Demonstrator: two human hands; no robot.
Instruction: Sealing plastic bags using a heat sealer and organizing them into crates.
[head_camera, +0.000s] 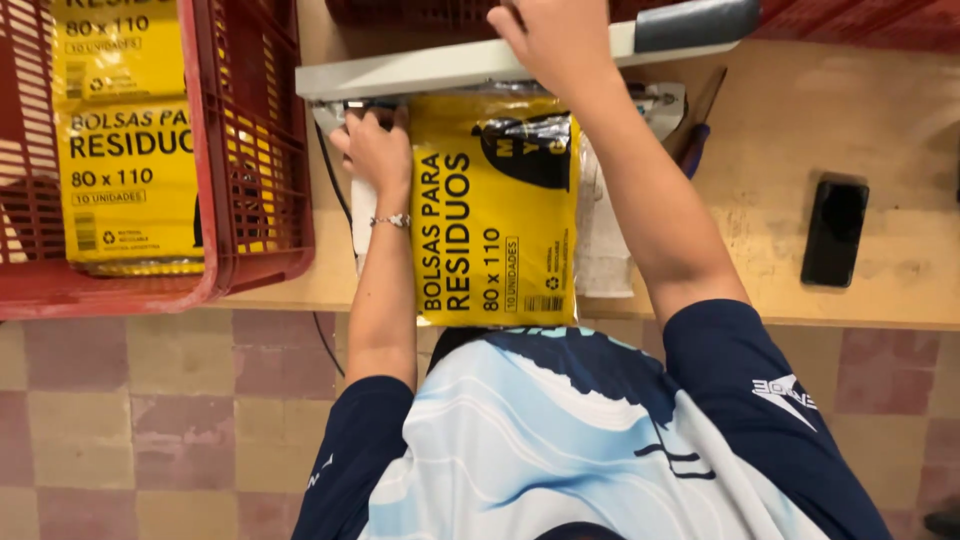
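The yellow packet (495, 210) lies flat on the wooden bench (860, 110), its top end tucked under the grey arm (460, 65) of a heat sealer and its bottom edge hanging just past the bench's near edge, close to the person's chest. On the left, the red crate (250, 150) stands near the left hand (378, 150), leaving only a narrow strip of bench between them. To the right there is more open surface, out to a black phone (834, 232) lying well apart from the packet.

The left hand rests beside the packet's upper left corner, fingers curled; whether it pinches the plastic or only presses the sealer's base is probably not decidable from this angle. The right hand (550, 35) lies on top of the sealer arm, palm down, its fingertips cut off by the frame's top edge, so its grasp cannot be told. The sealer's jaw line is hidden beneath the arm. More yellow packets (125, 150) fill the crate.

The packet's long axis runs away from the person, its open end towards the sealer.
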